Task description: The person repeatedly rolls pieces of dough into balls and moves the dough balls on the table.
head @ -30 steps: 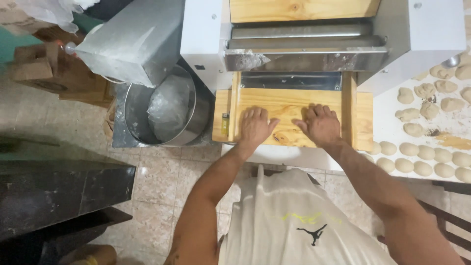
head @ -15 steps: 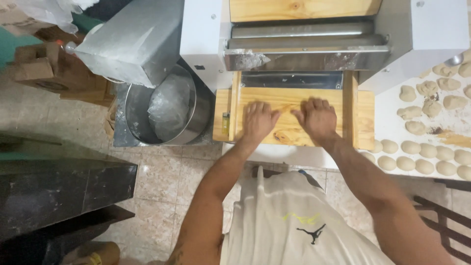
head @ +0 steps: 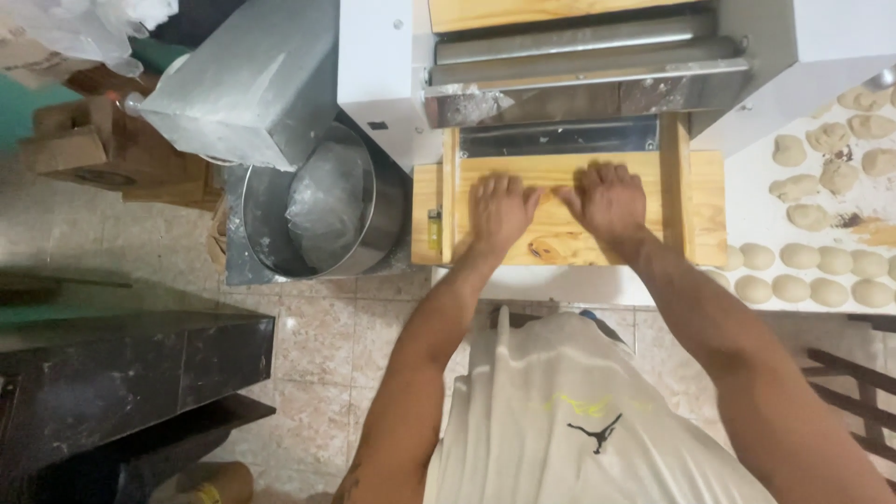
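Two hands lie flat on the wooden feed board of the dough sheeter in my head view, palms down and fingers spread. My left hand presses near the middle of the board, fingertips toward the metal guide plate at the board's far edge. My right hand sits just beside it, thumbs close together; whether any dough lies under the palms I cannot tell. Raised wooden rails run along the board's left and right edges, both hands between them. Above the plate, the steel rollers cross the machine's white housing.

Right of the board, on the white counter, shaped dough pieces lie in rows near the front edge, with rougher lumps toward the back. Left of the machine, a round metal tub stands on the tiled floor with a clear plastic bag inside. A grey metal box overhangs the tub's far rim.
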